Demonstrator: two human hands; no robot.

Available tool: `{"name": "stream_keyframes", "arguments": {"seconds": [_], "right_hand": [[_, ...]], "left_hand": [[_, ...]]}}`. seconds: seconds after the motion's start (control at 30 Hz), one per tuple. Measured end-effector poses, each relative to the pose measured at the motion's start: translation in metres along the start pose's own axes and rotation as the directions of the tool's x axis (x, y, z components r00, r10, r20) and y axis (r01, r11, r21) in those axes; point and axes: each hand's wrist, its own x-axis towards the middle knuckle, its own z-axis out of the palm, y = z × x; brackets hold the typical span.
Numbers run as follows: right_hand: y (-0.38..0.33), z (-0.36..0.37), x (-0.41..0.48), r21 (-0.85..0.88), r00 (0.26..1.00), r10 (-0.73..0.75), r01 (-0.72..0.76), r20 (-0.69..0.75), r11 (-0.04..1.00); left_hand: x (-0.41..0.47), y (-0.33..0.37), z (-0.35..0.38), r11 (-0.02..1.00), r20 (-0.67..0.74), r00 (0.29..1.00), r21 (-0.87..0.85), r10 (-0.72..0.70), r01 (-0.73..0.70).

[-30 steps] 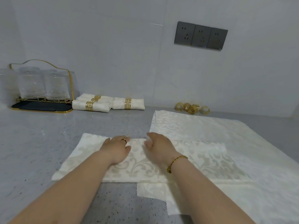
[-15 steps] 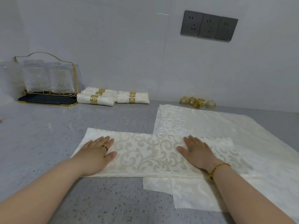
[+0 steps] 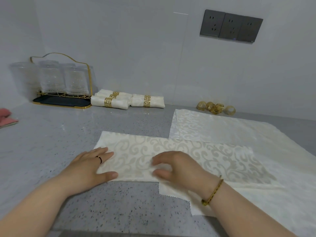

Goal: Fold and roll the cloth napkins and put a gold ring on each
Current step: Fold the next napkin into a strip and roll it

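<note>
Pinning the folded napkin (image 3: 213, 158) flat on the counter (image 3: 68, 134), you press your left hand (image 3: 90, 168) open on its left end, seemingly to stop it sliding, your right hand (image 3: 177, 168) loose and blurred at its middle, gripping nothing, while rings (image 3: 215, 107) wait by the wall (image 3: 119, 48) for the roll.

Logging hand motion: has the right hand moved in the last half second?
Yes. The right hand slid left along the folded napkin, toward the left hand; earlier it lay nearer the napkin's right end.
</note>
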Motion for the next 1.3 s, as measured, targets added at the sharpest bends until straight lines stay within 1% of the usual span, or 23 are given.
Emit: {"name": "stream_keyframes", "arguments": {"seconds": [0.07, 0.13, 0.27, 0.33, 0.43, 0.47, 0.5, 0.53, 0.6, 0.63, 0.7, 0.77, 0.83, 0.9, 0.97, 1.07, 1.1, 1.13, 1.17, 1.2, 1.23, 1.27, 1.3], "right_hand": [[-0.018, 0.01, 0.007, -0.047, 0.995, -0.084, 0.087, 0.059, 0.995], [-0.024, 0.018, 0.013, -0.092, 0.989, -0.115, 0.123, 0.094, 0.988], [-0.02, 0.024, 0.015, -0.033, 0.995, -0.095, 0.095, 0.01, 0.995], [-0.016, 0.026, 0.015, -0.051, 0.993, -0.122, 0.121, 0.001, 0.991], [-0.014, 0.032, 0.014, -0.025, 0.984, -0.165, 0.164, -0.068, 0.986], [-0.014, 0.035, 0.014, -0.021, 0.979, -0.181, 0.18, -0.094, 0.983], [-0.014, 0.037, 0.014, -0.021, 0.975, -0.19, 0.189, -0.117, 0.982], [-0.013, 0.038, 0.014, -0.011, 0.972, -0.191, 0.191, -0.137, 0.982], [-0.014, 0.04, 0.013, 0.013, 0.968, -0.197, 0.201, -0.153, 0.979], [-0.014, 0.04, 0.012, 0.028, 0.969, -0.196, 0.202, -0.148, 0.979], [-0.012, 0.04, 0.01, 0.053, 0.968, -0.202, 0.212, -0.148, 0.976], [-0.013, 0.039, 0.009, 0.062, 0.964, -0.212, 0.224, -0.16, 0.973], [-0.012, 0.038, 0.008, 0.078, 0.962, -0.21, 0.226, -0.172, 0.971], [-0.012, 0.038, 0.007, 0.103, 0.961, -0.21, 0.231, -0.179, 0.968], [-0.01, 0.039, 0.008, 0.13, 0.962, -0.202, 0.228, -0.185, 0.965], [-0.007, 0.041, 0.009, 0.171, 0.963, -0.2, 0.231, -0.181, 0.958], [-0.006, 0.041, 0.009, 0.18, 0.964, -0.201, 0.232, -0.176, 0.956], [-0.005, 0.042, 0.009, 0.189, 0.962, -0.206, 0.239, -0.176, 0.952], [-0.004, 0.041, 0.009, 0.197, 0.961, -0.212, 0.245, -0.175, 0.949], [-0.004, 0.042, 0.009, 0.207, 0.96, -0.219, 0.253, -0.175, 0.945], [-0.003, 0.042, 0.01, 0.215, 0.96, -0.223, 0.257, -0.171, 0.942], [-0.003, 0.042, 0.01, 0.22, 0.96, -0.226, 0.259, -0.166, 0.94], [-0.002, 0.041, 0.01, 0.223, 0.962, -0.223, 0.255, -0.158, 0.941]], "left_hand": [[-0.001, -0.001, 0.0, 1.0, -0.023, 1.0, -0.011, -0.001, 0.001], [-0.002, -0.001, -0.001, 1.0, -0.035, 0.999, -0.03, -0.006, 0.005], [-0.001, -0.004, 0.001, 0.999, -0.052, 0.999, -0.032, 0.001, -0.003], [0.0, -0.006, 0.002, 0.999, -0.057, 0.998, -0.039, 0.007, -0.009], [0.001, -0.007, 0.003, 0.998, -0.066, 0.998, -0.06, 0.0, -0.004], [0.001, -0.007, 0.004, 0.996, -0.069, 0.998, -0.087, -0.001, -0.005], [0.002, -0.007, 0.003, 0.989, -0.087, 0.996, -0.15, -0.009, -0.004], [0.004, -0.006, 0.0, 0.968, -0.138, 0.99, -0.252, -0.035, -0.001], [0.01, -0.005, -0.009, 0.892, -0.248, 0.955, -0.451, -0.163, 0.035], [0.016, -0.006, -0.013, 0.866, -0.285, 0.934, -0.497, -0.214, 0.047], [0.032, -0.01, -0.021, 0.879, -0.286, 0.925, -0.468, -0.25, 0.092], [0.051, -0.015, -0.027, 0.913, -0.194, 0.947, -0.37, -0.257, 0.172], [0.071, -0.021, -0.028, 0.928, -0.09, 0.948, -0.253, -0.305, 0.275], [0.084, -0.027, -0.027, 0.932, -0.058, 0.936, -0.138, -0.346, 0.336], [0.091, -0.028, -0.03, 0.932, -0.061, 0.938, -0.148, -0.342, 0.33], [0.095, -0.02, -0.032, 0.94, -0.117, 0.946, -0.197, -0.303, 0.277], [0.094, -0.017, -0.032, 0.94, -0.138, 0.946, -0.223, -0.292, 0.257], [0.092, -0.013, -0.032, 0.926, -0.162, 0.943, -0.295, -0.29, 0.234], [0.091, -0.01, -0.032, 0.886, -0.181, 0.937, -0.419, -0.297, 0.199], [0.087, -0.007, -0.033, 0.799, -0.187, 0.927, -0.579, -0.325, 0.164], [0.082, -0.003, -0.035, 0.674, -0.168, 0.918, -0.727, -0.359, 0.131], [0.076, -0.001, -0.037, 0.543, -0.131, 0.917, -0.833, -0.377, 0.104], [0.069, -0.001, -0.039, 0.448, -0.083, 0.927, -0.889, -0.366, 0.097]]}}
